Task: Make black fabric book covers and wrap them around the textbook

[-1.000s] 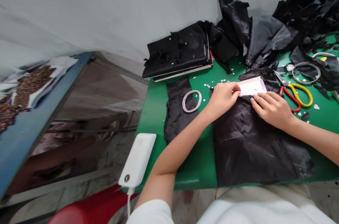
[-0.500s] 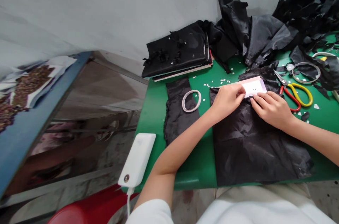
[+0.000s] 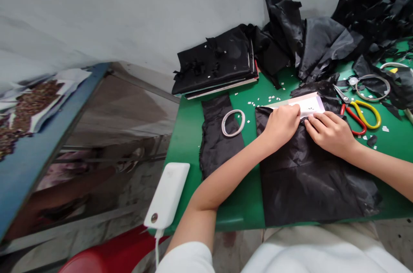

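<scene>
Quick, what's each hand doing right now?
Left hand: curled at the white card; whether it's holding it can't be told.
Right hand: open, resting on the black sheet.

A white short sleeve (image 3: 187, 259) ends above the left elbow (image 3: 200, 203) in a smooth, curved hem; the white shirt front (image 3: 318, 255), softly creased, looks faintly cream at its far edge; forearms (image 3: 239, 166), left hand (image 3: 282, 123) and right hand (image 3: 334, 134) are bare

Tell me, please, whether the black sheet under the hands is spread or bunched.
Spread: the black sheet lies broad and mostly flat on the green table, with wrinkles.
</scene>
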`<state>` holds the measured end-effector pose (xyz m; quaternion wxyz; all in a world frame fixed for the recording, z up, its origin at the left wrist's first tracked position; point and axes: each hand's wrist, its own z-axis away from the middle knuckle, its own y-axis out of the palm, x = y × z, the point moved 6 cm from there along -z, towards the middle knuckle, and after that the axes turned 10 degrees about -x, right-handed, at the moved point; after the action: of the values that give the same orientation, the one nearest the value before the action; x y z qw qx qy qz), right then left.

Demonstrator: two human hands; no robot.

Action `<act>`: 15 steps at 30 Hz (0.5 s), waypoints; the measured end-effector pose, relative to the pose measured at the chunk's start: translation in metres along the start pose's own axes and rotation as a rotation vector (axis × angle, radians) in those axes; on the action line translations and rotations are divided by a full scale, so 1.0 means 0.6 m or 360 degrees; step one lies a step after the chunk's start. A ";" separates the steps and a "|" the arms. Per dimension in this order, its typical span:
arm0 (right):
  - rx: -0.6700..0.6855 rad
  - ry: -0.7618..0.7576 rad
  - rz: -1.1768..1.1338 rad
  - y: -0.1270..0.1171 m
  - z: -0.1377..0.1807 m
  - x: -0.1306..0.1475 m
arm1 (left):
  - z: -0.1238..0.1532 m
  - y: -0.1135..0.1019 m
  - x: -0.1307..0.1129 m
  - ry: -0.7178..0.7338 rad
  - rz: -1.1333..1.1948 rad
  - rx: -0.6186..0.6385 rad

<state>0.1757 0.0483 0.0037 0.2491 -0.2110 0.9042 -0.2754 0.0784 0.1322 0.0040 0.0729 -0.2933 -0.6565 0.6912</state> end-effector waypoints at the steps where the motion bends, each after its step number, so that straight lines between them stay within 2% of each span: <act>1: 0.0001 0.0001 -0.0006 0.001 0.000 0.001 | 0.000 0.000 -0.001 -0.0012 -0.0019 0.0008; 8: -0.0004 0.0011 -0.0024 0.005 0.003 0.005 | -0.004 -0.003 0.007 -0.0080 -0.0009 0.0021; 15: 0.0069 0.0000 -0.0054 0.011 0.006 0.003 | -0.009 -0.013 0.027 -0.0086 -0.0206 -0.0168</act>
<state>0.1748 0.0506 -0.0036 0.2489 -0.2208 0.8943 -0.2991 0.0656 0.1461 0.0068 0.0840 -0.2350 -0.7113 0.6571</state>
